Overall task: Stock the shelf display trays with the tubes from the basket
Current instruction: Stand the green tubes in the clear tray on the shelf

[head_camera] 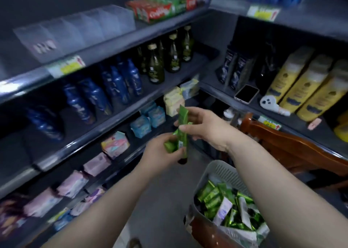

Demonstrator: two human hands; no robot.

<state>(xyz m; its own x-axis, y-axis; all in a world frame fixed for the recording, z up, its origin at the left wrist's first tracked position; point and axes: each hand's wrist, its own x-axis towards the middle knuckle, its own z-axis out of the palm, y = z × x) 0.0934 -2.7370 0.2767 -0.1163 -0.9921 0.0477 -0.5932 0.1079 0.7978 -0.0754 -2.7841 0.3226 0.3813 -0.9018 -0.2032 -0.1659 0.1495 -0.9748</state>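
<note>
Only one angle to go on, the head camera, and it's pretty smeary, so bear with me.

The person has both hands up in front of the shelving, about level with the lower shelves. The right hand (205,129) is pinching a green tube (183,116) near its middle, thumb on the front and fingers tucked behind. That tube stands more or less upright with its dark cap pointing down. Just below it, the left hand (160,151) has its fingers curled round a small bunch of green tubes (170,146). The bunch and the upright tube are touching, and I honestly can't tell whether the left fingers have hold of that one too.

The grey slotted basket (222,174) sits low on the right, under the right forearm. It's packed with a loose heap of tubes (212,198), mostly shiny green, a few pale ones mixed in.

The clear display trays (75,31) are up on the top shelf at left, next to red and green toothpaste boxes (162,8). One shelf down are blue bottles (113,85) and dark green bottles (169,55). Pink packs (96,164) sit lower still. On the right-hand shelf a phone (246,93) lies flat by tall yellow bottles (305,85), with a wooden chair (291,146) below.
</note>
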